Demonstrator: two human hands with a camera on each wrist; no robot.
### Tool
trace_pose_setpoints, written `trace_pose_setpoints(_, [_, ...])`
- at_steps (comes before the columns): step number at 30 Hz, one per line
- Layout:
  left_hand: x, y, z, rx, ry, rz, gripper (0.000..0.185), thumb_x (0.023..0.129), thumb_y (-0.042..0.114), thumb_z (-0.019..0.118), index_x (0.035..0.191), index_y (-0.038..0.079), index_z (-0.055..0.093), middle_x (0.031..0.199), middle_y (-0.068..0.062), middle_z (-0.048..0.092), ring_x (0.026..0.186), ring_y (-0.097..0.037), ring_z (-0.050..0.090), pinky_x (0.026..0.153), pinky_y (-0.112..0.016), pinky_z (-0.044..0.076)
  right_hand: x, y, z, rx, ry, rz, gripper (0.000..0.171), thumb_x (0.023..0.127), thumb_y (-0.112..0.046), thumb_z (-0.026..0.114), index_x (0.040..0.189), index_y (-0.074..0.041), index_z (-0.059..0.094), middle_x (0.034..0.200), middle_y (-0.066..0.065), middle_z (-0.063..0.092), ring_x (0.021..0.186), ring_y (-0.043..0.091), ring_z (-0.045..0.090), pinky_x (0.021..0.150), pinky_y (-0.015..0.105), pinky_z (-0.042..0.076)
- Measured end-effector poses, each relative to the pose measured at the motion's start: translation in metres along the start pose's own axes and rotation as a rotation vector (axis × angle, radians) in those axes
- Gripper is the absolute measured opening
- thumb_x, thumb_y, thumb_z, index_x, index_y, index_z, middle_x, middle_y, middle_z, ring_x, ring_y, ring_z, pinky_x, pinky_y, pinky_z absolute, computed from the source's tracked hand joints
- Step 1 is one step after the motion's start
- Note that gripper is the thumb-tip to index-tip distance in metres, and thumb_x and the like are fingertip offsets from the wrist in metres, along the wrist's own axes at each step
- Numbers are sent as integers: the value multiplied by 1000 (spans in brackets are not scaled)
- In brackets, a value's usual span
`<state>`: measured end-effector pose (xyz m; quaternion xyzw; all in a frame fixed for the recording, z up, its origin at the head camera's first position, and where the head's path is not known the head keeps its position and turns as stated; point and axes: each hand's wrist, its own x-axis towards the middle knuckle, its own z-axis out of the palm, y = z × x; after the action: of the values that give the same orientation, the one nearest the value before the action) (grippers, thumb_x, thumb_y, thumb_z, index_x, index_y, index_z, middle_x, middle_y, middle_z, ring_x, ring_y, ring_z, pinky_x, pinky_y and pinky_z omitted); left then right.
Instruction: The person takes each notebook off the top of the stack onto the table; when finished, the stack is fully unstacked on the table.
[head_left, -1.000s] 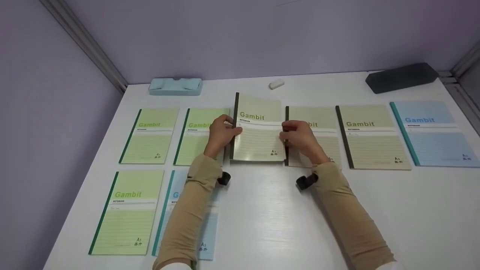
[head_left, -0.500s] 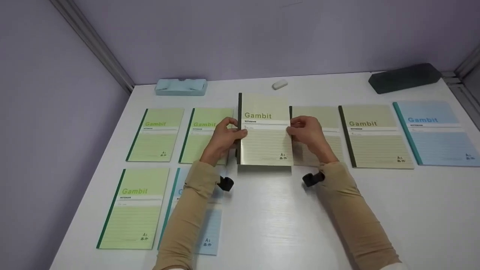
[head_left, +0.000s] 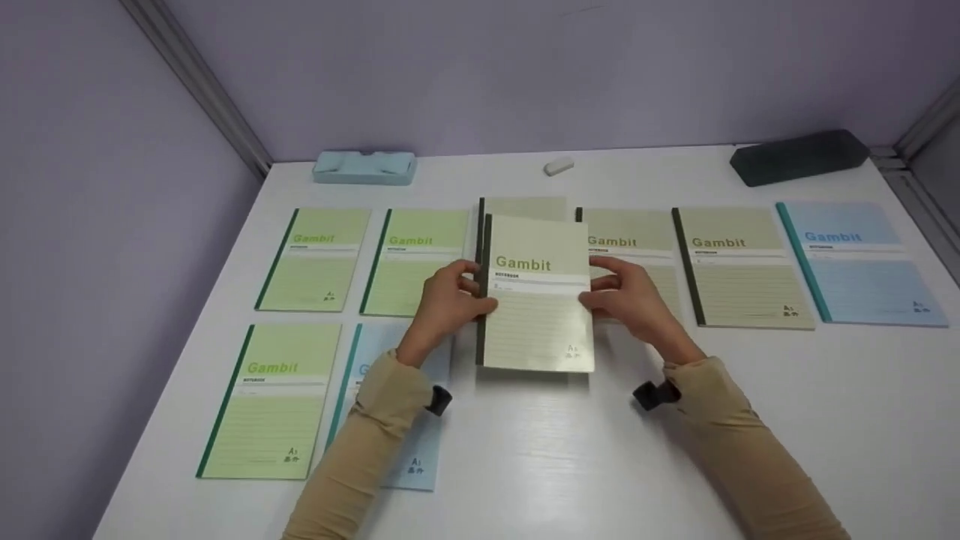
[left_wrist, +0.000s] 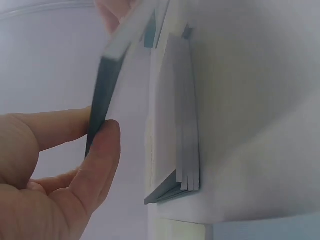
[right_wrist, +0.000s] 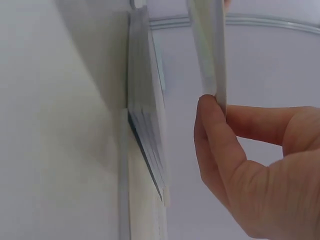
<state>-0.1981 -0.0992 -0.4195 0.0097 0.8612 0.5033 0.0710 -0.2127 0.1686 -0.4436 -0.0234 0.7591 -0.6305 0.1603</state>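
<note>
Both hands hold up a beige Gambit notebook (head_left: 536, 322) with a dark spine, one at each long side. My left hand (head_left: 448, 304) pinches the spine edge between thumb and fingers. On the opposite edge, my right hand (head_left: 630, 296) pinches the pages side. Behind and below it lies a stack of notebooks (head_left: 525, 206), mostly hidden in the head view. In the left wrist view, a gap separates the lifted notebook from the stack (left_wrist: 185, 120). The right wrist view also shows the stack (right_wrist: 145, 100) lying apart from the notebook.
Green notebooks (head_left: 313, 259) and a partly covered blue notebook (head_left: 416, 450) lie left. Two beige notebooks (head_left: 742, 277) and a blue one (head_left: 862, 262) lie right. Along the back are a light blue case (head_left: 365, 168), a white eraser (head_left: 559, 166) and a dark case (head_left: 799, 157).
Both hands have raised the beige notebook off the stack and drawn it toward me. The top of another beige notebook now shows behind it.
</note>
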Motion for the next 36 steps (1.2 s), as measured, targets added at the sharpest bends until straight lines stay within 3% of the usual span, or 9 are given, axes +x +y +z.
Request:
trace_pose_setpoints(5, [-22,-7,2,117,-50,-32,46,77,10,77,117,0,57,89,-10,63,70,-19,59,61,-30,47,-22,11,10,-32,-51,3,68,86,0,66,146,2,34,114,26,57,87,22,65,76,36,55])
trace_pose_setpoints(11, [-52,-25,6,120,-167,-87,41,78,9,76,110,1,53,82,-7,64,63,-17,61,57,-29,48,-46,24,26,-120,-69,37,62,82,1,70,137,6,42,105,23,63,86,24,66,72,35,56])
trace_pose_setpoints(18, [-80,-42,3,102,-237,-79,38,77,7,75,104,1,50,79,-6,63,60,-15,61,57,-29,50,-67,26,39,-205,-105,41,52,82,2,70,128,5,45,94,17,66,77,23,68,69,35,56])
trace_pose_setpoints(26, [-94,-45,-3,154,-300,-97,41,75,7,76,105,1,50,77,-6,58,58,-15,58,57,-28,46,-81,27,46,-315,-202,38,39,84,0,68,113,5,43,80,10,67,68,20,67,64,32,53])
trace_pose_setpoints(36, [-94,-47,-1,262,-310,-119,38,72,9,78,98,1,52,71,-5,54,59,-15,47,56,-29,38,-78,25,48,-412,-280,94,35,84,-5,71,103,2,43,68,9,67,59,21,67,55,30,49])
